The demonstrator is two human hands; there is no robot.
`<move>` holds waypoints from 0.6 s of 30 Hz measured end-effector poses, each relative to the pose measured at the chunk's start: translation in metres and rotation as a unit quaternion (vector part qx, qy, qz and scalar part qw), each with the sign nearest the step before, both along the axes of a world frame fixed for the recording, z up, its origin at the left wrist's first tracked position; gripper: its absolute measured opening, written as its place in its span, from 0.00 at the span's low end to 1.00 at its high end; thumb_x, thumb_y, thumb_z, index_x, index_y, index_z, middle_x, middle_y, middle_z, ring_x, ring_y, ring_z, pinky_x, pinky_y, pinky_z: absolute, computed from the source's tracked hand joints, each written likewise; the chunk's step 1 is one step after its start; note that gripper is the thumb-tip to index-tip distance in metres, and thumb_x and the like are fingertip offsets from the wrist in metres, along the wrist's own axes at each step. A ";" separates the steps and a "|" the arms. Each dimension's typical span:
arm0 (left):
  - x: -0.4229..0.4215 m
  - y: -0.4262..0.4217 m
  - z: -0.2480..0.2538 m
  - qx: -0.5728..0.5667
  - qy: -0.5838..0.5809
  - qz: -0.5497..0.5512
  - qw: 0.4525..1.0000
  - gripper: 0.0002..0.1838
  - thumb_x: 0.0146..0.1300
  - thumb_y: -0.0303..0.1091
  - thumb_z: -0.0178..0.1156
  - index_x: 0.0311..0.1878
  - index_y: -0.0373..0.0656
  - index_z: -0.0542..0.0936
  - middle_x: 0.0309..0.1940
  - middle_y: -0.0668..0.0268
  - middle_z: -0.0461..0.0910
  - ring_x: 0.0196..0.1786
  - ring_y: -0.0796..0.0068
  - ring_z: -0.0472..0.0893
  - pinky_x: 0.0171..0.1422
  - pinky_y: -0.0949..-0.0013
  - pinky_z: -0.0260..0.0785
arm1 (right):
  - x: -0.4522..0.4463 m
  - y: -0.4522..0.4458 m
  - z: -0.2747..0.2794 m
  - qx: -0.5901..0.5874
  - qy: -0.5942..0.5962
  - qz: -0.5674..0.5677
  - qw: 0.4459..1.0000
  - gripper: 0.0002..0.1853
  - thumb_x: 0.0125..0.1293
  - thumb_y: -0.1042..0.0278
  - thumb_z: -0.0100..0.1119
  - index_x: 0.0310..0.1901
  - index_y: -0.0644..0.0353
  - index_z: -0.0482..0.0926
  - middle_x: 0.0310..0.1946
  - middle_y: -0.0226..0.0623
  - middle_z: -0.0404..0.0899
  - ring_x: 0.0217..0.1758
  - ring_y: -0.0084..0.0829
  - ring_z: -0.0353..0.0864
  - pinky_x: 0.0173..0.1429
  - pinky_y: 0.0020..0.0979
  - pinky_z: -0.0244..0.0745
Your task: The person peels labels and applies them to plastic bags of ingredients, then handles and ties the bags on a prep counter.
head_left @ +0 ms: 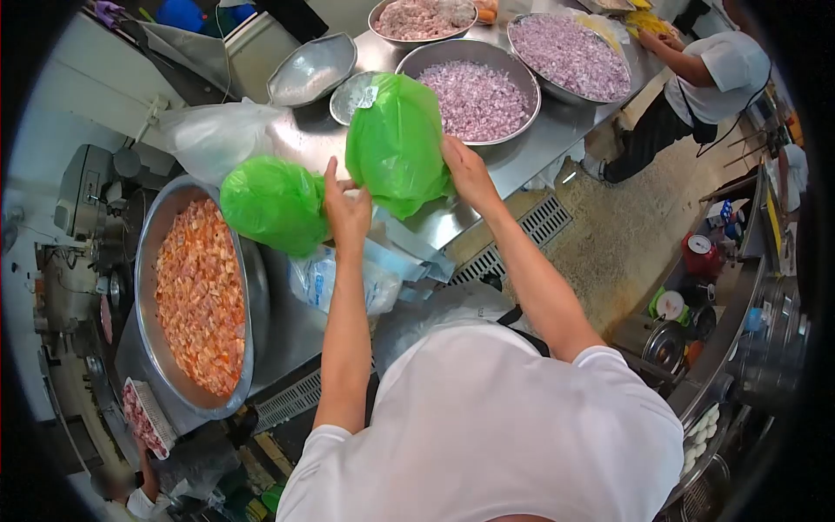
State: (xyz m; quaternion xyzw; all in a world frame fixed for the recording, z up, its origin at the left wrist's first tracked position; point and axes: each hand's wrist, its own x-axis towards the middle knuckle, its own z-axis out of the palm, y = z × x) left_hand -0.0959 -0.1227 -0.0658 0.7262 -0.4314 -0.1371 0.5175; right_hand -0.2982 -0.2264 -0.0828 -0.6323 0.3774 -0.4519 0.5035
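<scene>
A bulging green plastic bag (397, 143) is between my two hands over the steel table. My right hand (470, 177) grips its right side, fingers partly behind the plastic. At its lower left edge, my left hand (350, 209) is closed on the bag, with one finger pointing up. A second green plastic bag (274, 204) sits just left of my left hand, close to the rim of a large metal basin (248, 339) of orange-red marinated meat pieces (199, 296). What the green bags contain is hidden.
Metal bowls of chopped purple onion (478, 97) (570, 56) and minced meat (424, 17) stand at the back. Clear plastic bags (217, 135) and a blue-white packet (344, 280) lie nearby. A co-worker (718, 74) works at the far right; another person's hand (146, 465) is near a meat tray (148, 418).
</scene>
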 end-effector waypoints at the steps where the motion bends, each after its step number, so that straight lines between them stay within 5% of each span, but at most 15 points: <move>1: -0.009 0.008 0.005 -0.042 -0.030 0.047 0.998 0.37 0.57 0.27 0.71 0.71 0.39 0.69 0.30 0.59 0.83 0.27 0.73 0.76 0.35 0.67 0.70 | -0.003 -0.001 -0.004 0.006 0.000 0.011 1.000 0.26 0.80 0.50 0.46 0.62 0.65 0.75 0.53 0.42 0.83 0.57 0.30 0.79 0.62 0.32 0.71; 4: -0.016 0.018 -0.004 -0.037 -0.059 -0.053 0.996 0.34 0.61 0.28 0.67 0.71 0.36 0.69 0.28 0.58 0.82 0.27 0.73 0.77 0.35 0.66 0.70 | -0.008 0.003 -0.026 0.063 0.045 0.040 0.996 0.26 0.80 0.48 0.46 0.62 0.64 0.76 0.53 0.41 0.83 0.56 0.31 0.79 0.62 0.33 0.71; 7: -0.005 -0.005 -0.035 0.021 0.019 -0.139 0.990 0.30 0.64 0.31 0.64 0.69 0.35 0.70 0.26 0.58 0.80 0.28 0.73 0.78 0.35 0.67 0.70 | 0.001 0.000 -0.053 0.109 -0.062 0.054 0.991 0.25 0.79 0.48 0.48 0.60 0.63 0.78 0.50 0.37 0.83 0.52 0.29 0.79 0.60 0.32 0.72; 11: -0.010 0.003 -0.040 -0.055 0.020 -0.119 0.991 0.28 0.70 0.32 0.56 0.71 0.36 0.67 0.26 0.59 0.80 0.27 0.73 0.78 0.34 0.67 0.71 | -0.019 -0.009 -0.035 0.259 -0.018 0.088 0.962 0.26 0.76 0.45 0.53 0.58 0.61 0.79 0.44 0.29 0.82 0.46 0.22 0.78 0.48 0.28 0.73; 14: -0.013 0.043 -0.048 -0.089 0.190 -0.096 0.973 0.27 0.77 0.40 0.48 0.73 0.36 0.63 0.28 0.59 0.80 0.26 0.76 0.78 0.32 0.73 0.69 | -0.036 0.012 -0.034 0.219 -0.002 -0.062 0.974 0.24 0.73 0.47 0.57 0.56 0.62 0.80 0.40 0.30 0.82 0.41 0.21 0.77 0.43 0.26 0.73; 18: -0.023 0.092 0.002 -0.007 0.398 -0.200 0.895 0.33 0.81 0.56 0.35 0.72 0.36 0.63 0.27 0.59 0.79 0.22 0.82 0.75 0.27 0.81 0.65 | -0.037 0.084 -0.031 0.191 0.078 0.153 0.966 0.21 0.74 0.50 0.56 0.46 0.64 0.83 0.38 0.35 0.82 0.43 0.24 0.78 0.47 0.30 0.73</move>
